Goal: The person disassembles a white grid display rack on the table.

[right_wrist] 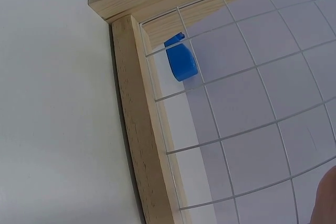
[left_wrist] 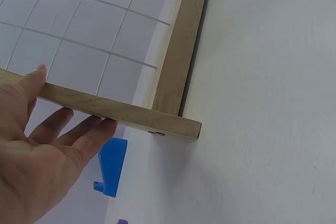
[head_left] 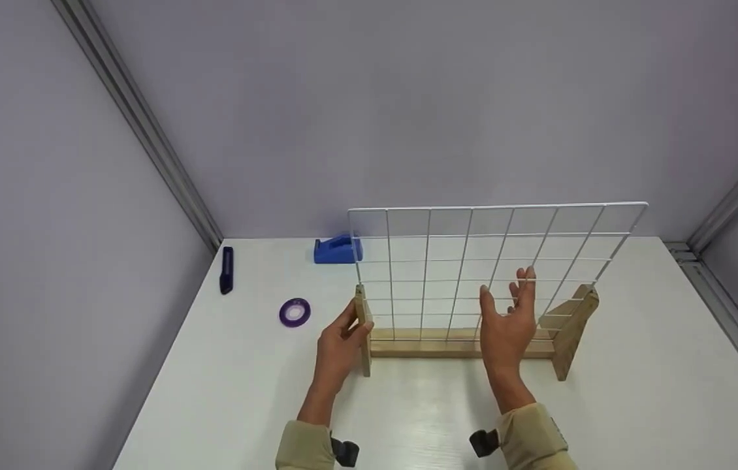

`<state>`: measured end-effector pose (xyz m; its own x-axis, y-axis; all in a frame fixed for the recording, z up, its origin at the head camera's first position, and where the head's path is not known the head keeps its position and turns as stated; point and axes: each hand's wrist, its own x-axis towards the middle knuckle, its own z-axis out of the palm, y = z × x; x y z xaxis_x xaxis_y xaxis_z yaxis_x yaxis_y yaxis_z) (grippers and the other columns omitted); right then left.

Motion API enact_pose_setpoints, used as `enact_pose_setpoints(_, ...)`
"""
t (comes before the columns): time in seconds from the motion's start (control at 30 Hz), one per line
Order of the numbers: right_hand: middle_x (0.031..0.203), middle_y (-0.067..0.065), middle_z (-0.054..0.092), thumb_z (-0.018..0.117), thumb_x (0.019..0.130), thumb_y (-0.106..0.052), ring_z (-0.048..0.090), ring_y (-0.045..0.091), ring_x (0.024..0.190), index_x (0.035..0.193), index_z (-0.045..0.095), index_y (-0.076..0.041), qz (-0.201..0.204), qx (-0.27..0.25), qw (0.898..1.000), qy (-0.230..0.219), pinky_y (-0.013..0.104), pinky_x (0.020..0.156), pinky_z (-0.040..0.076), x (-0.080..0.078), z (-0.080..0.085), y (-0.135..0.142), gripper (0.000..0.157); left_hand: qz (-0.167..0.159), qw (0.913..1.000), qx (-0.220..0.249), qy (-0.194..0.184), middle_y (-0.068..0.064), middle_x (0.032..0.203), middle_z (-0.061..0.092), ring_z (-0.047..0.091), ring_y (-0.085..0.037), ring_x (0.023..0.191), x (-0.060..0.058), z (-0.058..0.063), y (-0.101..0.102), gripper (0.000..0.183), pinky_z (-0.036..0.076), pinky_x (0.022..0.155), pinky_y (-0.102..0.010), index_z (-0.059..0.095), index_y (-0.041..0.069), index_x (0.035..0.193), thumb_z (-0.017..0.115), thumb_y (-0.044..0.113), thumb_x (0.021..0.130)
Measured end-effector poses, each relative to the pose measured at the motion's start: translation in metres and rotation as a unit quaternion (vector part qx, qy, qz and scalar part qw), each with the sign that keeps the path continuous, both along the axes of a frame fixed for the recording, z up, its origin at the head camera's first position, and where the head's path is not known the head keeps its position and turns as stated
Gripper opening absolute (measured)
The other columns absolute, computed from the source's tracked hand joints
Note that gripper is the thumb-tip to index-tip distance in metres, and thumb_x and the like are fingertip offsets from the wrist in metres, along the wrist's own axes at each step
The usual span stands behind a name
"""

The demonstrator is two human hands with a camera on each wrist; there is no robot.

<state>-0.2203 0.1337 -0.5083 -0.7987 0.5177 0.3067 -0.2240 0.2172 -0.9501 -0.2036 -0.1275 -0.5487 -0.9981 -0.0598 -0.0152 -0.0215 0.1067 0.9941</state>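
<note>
Left grip (head_left: pixel 336 348): pinches wooden side panel (left_wrist: pixel 136 114) | right grip (head_left: pixel 507 331): spread at wire grid (head_left: pixel 463 260), contact unclear

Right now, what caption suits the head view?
Left hand grips a pale wooden end panel; right hand by a white wire grid.

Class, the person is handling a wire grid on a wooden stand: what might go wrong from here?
1. The left hand grips the left side panel while the right side panel is unheld, so the stand might twist.
2. The right hand has fingers extended near the wire grid and might snag in it.
3. The blue tape dispenser sits beyond the grid's left end and might be knocked if the grid tips back.
</note>
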Motion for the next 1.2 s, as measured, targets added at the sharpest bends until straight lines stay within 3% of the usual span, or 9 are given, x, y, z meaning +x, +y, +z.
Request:
enact_pose_setpoints(0.43,0.161,-0.001,0.040,0.071,0.097,-0.024,0.043,0.027,0.146,0.161,0.030,-0.021,0.009,-0.009,1.000,0.008,0.057,0.119,0.036,0.001,0.002,-0.003,0.076,0.005,0.9997,0.000,-0.024,-0.010,0.159,0.045,0.049,-0.033,0.143,-0.001,-0.001,-0.002,0.069,0.048,0.110,-0.047,0.036,0.025,0.159,0.068,0.031,0.098)
enact_pose_setpoints(0.83,0.161,0.001,0.042,0.071,0.096,-0.023,0.045,0.027,0.144,0.161,0.030,-0.022,0.003,-0.021,1.000,0.006,0.056,0.120,0.036,0.002,0.004,0.000,0.076,-0.025,0.9991,-0.027,-0.022,-0.012,0.158,0.045,0.050,-0.034,0.142,-0.003,0.006,-0.007,0.071,0.051,0.109,-0.046,0.033,0.025,0.160,0.068,0.032,0.098)
enact_pose_setpoints(1.0,0.160,-0.001,0.042,0.070,0.097,-0.022,0.044,0.027,0.143,0.161,0.029,-0.023,0.005,-0.028,0.999,0.019,0.055,0.119,0.036,0.000,0.014,-0.002,0.076,-0.017,0.9989,-0.042,-0.015,-0.013,0.155,0.049,0.053,-0.032,0.139,-0.002,0.006,-0.008,0.071,0.054,0.106,-0.045,0.035,0.026,0.159,0.069,0.035,0.098)
enact_pose_setpoints(1.2,0.162,0.000,0.041,0.070,0.097,-0.023,0.043,0.025,0.145,0.161,0.029,-0.026,0.010,-0.020,0.999,0.027,0.052,0.121,0.036,-0.002,0.025,-0.004,0.077,-0.013,0.9994,-0.023,-0.023,-0.011,0.157,0.047,0.050,-0.033,0.142,-0.001,0.003,-0.007,0.071,0.052,0.107,-0.045,0.035,0.028,0.159,0.070,0.035,0.097)
